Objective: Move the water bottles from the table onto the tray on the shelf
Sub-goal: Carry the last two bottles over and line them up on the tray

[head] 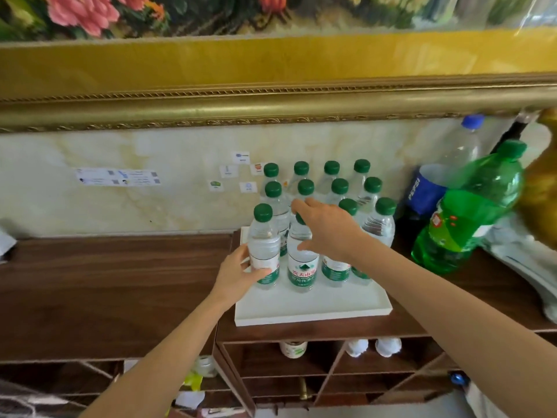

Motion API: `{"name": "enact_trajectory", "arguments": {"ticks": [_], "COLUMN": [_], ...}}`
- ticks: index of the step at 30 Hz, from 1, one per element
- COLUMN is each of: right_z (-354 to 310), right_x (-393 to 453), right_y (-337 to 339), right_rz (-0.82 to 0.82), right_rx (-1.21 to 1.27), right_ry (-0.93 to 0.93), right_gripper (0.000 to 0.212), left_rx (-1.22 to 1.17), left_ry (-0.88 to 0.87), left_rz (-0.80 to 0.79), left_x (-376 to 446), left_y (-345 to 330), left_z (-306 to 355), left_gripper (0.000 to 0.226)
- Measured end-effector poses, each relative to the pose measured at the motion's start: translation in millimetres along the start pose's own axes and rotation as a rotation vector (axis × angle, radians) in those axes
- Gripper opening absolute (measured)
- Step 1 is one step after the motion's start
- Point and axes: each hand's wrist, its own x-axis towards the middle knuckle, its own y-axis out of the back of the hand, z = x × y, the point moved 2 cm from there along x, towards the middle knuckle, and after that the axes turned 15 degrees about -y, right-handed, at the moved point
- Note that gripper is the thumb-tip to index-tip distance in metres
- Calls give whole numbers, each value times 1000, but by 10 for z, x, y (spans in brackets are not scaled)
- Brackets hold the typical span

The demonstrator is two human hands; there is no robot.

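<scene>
A white tray point(313, 309) sits on the dark wooden shelf top point(114, 285) and carries several clear water bottles with green caps in rows. My left hand point(238, 273) wraps the front-left bottle point(264, 236) at its label, upright at the tray's front-left corner. My right hand point(328, 227) curls over the shoulder and cap of the neighbouring front bottle point(302, 267), hiding its cap. More bottles point(378, 218) stand behind and to the right.
A large green soda bottle point(470, 212) and a Pepsi bottle point(428, 188) stand right of the tray. A gold picture frame point(271, 107) overhangs the marble wall. Open compartments below the shelf hold white jars point(294, 348).
</scene>
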Motion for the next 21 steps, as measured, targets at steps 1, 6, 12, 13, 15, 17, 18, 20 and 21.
{"name": "enact_trajectory", "arguments": {"ticks": [1,6,12,13,15,17,18,20,21], "right_z": [9,90,25,29,58,108,133,178,194], "right_x": [15,57,59,52,40,48,56,71,75], "right_y": [12,74,76,75,69,67,74,91,92], "right_rz": [-24,-49,47,61,60,30,15,3,3], "right_rx": [-4,4,-74,-83,-76,-52,-44,-22,-12], "right_ry": [-2,-38,-56,-56,-42,-16,-7,-9,-15], "right_gripper": [63,62,61,62,63,67,69,72,72], "left_rx": [3,1,36,51,66,64,63,45,35], "left_ry": [1,18,45,45,46,46,46,51,54], "left_rz": [-1,-59,12,30,46,45,40,25,17], "left_x": [-5,20,67,70,83,93,95,97,97], "left_y": [-11,-97,-255,-269,-282,-281,-277,-263,-254], "left_z": [-5,-6,15,20,21,14,13,10,7], "left_gripper": [55,59,58,58,58,59,60,61,60]}}
